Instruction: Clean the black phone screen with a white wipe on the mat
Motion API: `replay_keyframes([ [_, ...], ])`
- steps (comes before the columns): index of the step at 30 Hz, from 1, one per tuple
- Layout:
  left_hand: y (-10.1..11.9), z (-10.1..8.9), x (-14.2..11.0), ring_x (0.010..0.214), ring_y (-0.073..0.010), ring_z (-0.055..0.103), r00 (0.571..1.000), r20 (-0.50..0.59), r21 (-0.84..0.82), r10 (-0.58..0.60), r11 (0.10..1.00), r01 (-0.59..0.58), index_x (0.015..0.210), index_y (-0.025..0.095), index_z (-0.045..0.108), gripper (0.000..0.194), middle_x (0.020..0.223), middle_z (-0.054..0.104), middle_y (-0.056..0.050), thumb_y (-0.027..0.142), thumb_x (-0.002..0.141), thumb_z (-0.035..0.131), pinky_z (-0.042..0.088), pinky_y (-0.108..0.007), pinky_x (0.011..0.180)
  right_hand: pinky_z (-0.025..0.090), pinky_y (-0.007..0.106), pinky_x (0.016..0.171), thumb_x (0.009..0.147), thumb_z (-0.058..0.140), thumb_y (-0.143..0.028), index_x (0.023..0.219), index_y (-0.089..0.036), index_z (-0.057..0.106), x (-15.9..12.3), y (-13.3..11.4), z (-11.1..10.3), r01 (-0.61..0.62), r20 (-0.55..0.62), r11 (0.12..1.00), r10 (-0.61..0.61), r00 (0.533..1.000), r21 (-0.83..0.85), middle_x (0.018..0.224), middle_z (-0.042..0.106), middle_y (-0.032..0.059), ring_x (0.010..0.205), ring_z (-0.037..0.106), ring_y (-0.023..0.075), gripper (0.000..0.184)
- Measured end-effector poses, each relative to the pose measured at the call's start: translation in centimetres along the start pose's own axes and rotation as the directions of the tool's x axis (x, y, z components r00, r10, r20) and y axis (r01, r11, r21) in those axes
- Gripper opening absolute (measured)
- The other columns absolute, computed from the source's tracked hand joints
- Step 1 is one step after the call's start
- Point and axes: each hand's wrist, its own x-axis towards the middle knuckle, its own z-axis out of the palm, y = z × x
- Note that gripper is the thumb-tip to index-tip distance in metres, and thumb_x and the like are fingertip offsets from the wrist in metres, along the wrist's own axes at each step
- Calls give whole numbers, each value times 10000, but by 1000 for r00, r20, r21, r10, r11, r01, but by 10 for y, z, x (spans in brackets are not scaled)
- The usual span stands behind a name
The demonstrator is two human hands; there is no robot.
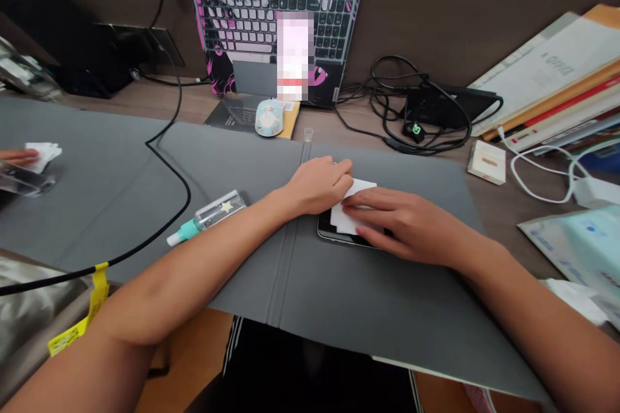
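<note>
A dark, glossy device with a silver edge, which looks like a tablet [325, 227], lies flat on the grey desk mat [232, 161]. On its screen rests a folded white tissue [345, 221]. My right hand [402, 222] presses its fingertips on the tissue and covers the right part of the tablet. At the far left side of the tablet, my left hand [322, 184] is closed, fingers curled over its edge; the hand hides that corner. Left of my left forearm lies a clear spray bottle [220, 211] with a teal collar and a yellow star.
Behind the mat stand a laptop [225, 29] and a pale blue mouse [269, 117]. Black cables [387, 132] coil near an adapter. Books [571, 93], a small box [487, 161] and a plastic pack [581, 232] line the right. At left, another person's hand [19, 156] holds white tissue.
</note>
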Motion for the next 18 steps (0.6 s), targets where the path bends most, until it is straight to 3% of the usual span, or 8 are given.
replay_keyframes([
  [3,1,-1,-1,955,-268,595,1000,18,23,2,1000,-3,1083,190,608,306,933,664,-88,231,987,321,468,-390,847,550,448,1013,1044,512,-262,1243,-117,705,0,2,-1,-11,-2,1000,11,1000,12,1297,714,154,1210,666,285,313],
  [7,-2,1,-1,963,-276,599,999,30,39,21,999,-23,1074,201,602,265,921,650,-81,208,950,368,470,-396,849,562,376,878,1028,535,-253,973,-189,775,-9,5,-13,-78,-34,995,80,996,70,1044,792,78,971,735,218,255],
  [12,-2,1,0,918,-270,612,999,37,47,36,998,-38,1037,207,615,244,910,639,-79,191,925,398,484,-391,830,529,337,765,1020,535,-250,801,-188,752,-21,3,-26,-142,-25,987,145,989,72,861,780,49,800,717,175,314],
  [15,-2,2,1,915,-262,616,998,43,45,39,998,-41,1013,214,620,237,903,638,-73,187,920,403,493,-384,835,531,335,770,1015,528,-236,811,-189,753,-25,3,-25,-140,-35,989,141,989,45,859,776,49,794,715,175,307],
  [18,-5,2,2,943,-265,610,998,54,32,46,998,-47,1009,218,619,238,904,637,-69,193,917,400,492,-391,852,548,361,881,994,546,-251,1012,-164,768,-23,2,-18,-91,-23,995,92,995,31,1070,777,103,985,725,222,239],
])
